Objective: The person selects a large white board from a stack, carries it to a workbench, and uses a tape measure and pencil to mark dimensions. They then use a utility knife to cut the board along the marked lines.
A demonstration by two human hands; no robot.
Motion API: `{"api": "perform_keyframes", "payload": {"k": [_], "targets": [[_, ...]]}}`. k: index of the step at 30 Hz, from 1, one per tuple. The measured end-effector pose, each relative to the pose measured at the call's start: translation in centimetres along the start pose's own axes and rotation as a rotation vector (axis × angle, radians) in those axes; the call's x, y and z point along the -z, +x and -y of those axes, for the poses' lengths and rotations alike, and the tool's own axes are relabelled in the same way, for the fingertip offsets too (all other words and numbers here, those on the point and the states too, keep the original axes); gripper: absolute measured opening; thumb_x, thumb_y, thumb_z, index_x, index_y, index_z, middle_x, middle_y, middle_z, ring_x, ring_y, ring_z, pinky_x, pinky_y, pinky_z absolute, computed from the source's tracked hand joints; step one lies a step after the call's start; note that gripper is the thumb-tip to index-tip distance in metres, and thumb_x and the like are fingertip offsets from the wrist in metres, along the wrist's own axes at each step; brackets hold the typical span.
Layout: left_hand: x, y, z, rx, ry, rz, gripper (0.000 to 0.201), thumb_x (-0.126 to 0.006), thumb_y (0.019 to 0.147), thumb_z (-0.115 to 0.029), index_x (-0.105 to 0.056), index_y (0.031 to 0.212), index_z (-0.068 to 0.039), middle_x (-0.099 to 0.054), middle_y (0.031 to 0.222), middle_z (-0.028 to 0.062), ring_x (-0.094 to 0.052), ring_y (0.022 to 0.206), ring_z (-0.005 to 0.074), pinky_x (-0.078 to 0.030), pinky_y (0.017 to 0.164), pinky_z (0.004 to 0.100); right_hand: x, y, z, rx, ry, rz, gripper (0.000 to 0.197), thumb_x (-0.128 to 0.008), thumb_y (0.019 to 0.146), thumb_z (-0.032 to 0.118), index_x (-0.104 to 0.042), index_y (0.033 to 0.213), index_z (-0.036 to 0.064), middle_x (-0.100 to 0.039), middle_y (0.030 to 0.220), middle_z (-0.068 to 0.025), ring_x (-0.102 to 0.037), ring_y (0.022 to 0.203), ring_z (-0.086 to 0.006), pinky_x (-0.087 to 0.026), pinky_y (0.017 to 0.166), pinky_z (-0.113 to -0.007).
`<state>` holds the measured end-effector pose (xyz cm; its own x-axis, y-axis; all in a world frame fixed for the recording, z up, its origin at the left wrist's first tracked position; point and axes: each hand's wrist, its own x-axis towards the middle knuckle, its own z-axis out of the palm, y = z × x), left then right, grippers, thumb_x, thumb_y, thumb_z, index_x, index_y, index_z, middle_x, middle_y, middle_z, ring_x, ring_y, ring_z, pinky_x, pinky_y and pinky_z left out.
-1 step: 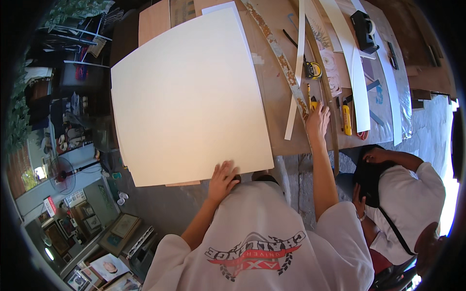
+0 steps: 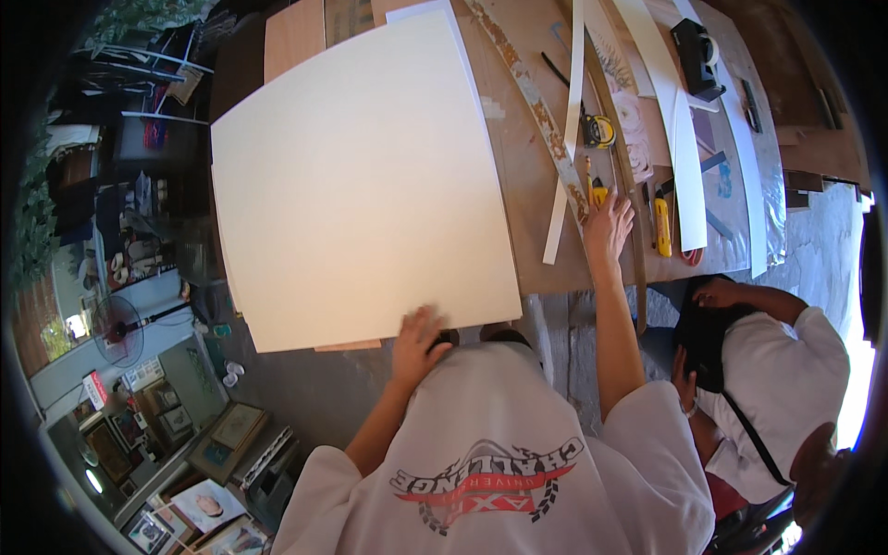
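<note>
A large cream-white board (image 2: 361,185) lies over other sheets on the table, its near edge toward me. My left hand (image 2: 418,347) is at that edge, fingers outstretched over the board and slightly blurred. To the right, my right hand (image 2: 608,231) reaches onto the table with its fingers apart. It lies beside the near end of a rusty metal straightedge (image 2: 536,97), its fingertips at a small yellow object (image 2: 599,195) they partly hide. A pencil (image 2: 588,168) and a yellow-and-black tape measure (image 2: 599,132) lie just beyond.
A yellow utility knife (image 2: 662,227), a long narrow strip (image 2: 638,254), white strips (image 2: 686,176) and a black tape dispenser (image 2: 696,60) occupy the table's right side. Another person (image 2: 772,388) sits at right. A fan (image 2: 118,330) and framed pictures (image 2: 231,439) stand at left.
My left hand has shifted slightly left along the board's near edge. The fingers of my right hand have moved a little to the right and spread slightly.
</note>
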<state>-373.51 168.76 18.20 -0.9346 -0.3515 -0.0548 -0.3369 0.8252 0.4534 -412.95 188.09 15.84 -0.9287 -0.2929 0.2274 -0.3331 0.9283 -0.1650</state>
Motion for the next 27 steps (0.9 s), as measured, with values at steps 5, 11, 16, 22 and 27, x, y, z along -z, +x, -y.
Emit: {"api": "perform_keyframes", "payload": {"k": [5,11,16,22,27], "targets": [[3.3,-7.1,8.6,0.732,0.033,-0.585,0.047,-0.062,0.101,-0.030,-0.060,0.134,0.003,-0.058,0.137,0.0260,-0.053,0.129,0.0413,-0.042,0.107,0.0494,1.4,-5.8,3.6,-0.030,0.556,0.307,0.027,-0.059,0.097,0.013,-0.056,0.120,-0.0005,-0.059,0.107,-0.0237,-0.060,0.102,-0.0442,-0.050,0.086,-0.050],[7.2,-11.6,21.4,1.444,-0.369,-0.750,0.062,-0.062,0.100,-0.043,-0.054,0.135,0.008,-0.053,0.142,0.0269,-0.053,0.128,0.0389,-0.045,0.104,0.0481,4.7,-16.8,8.9,-0.083,0.584,0.558,0.038,-0.062,0.096,0.014,-0.052,0.129,-0.0018,-0.054,0.117,-0.0254,-0.058,0.105,-0.0465,-0.050,0.090,-0.052],[9.7,-11.2,27.5,1.649,-0.515,-0.666,0.059,-0.065,0.098,-0.035,-0.054,0.135,0.009,-0.057,0.137,0.0248,-0.056,0.124,0.0371,-0.047,0.101,0.0473,5.4,-18.6,9.7,-0.117,0.536,0.516,0.046,-0.065,0.094,0.014,-0.050,0.134,-0.0026,-0.053,0.119,-0.0265,-0.055,0.109,-0.0475,-0.048,0.093,-0.051],[11.6,-11.7,32.1,1.656,-0.505,-0.923,0.041,-0.068,0.097,-0.027,-0.069,0.111,0.011,-0.070,0.109,0.0225,-0.068,0.089,0.0333,-0.053,0.075,0.0451,5.0,-17.4,10.7,-0.187,0.509,0.450,0.040,-0.068,0.094,0.018,-0.058,0.126,-0.0036,-0.057,0.115,-0.0267,-0.059,0.102,-0.0452,-0.050,0.087,-0.049],[12.4,-12.4,33.8,1.759,-0.752,-1.224,0.029,-0.070,0.097,-0.022,-0.070,0.095,0.007,-0.070,0.092,0.0158,-0.063,0.070,0.0239,-0.050,0.061,0.0392,4.5,-14.0,11.4,-0.241,0.595,0.468,0.025,-0.065,0.097,0.021,-0.059,0.106,-0.0014,-0.064,0.094,-0.0244,-0.063,0.086,-0.0460,-0.050,0.074,-0.052]]}}
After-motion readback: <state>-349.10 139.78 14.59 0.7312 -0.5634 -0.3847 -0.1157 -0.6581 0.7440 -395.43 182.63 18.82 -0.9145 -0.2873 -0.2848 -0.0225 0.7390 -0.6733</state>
